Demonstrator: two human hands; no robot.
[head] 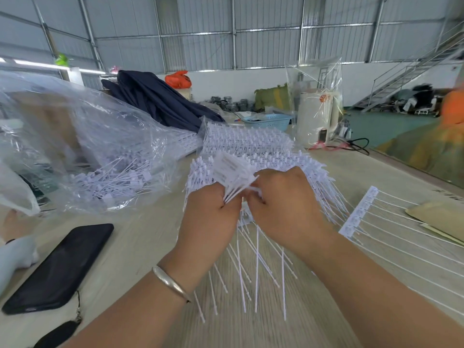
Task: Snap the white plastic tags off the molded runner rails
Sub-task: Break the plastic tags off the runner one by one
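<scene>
On the pale table [140,237] in a metal-walled hall, both hands' fingers [256,189] grip white tags [232,172].

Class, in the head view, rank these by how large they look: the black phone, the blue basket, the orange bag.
1. Black phone, largest, though nearest the camera.
2. Blue basket.
3. Orange bag, smallest, but farthest away, so true sizes stay unsure.

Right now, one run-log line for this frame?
left hand: holds tag bundle | right hand: pinches tag | phone: left on table
</scene>
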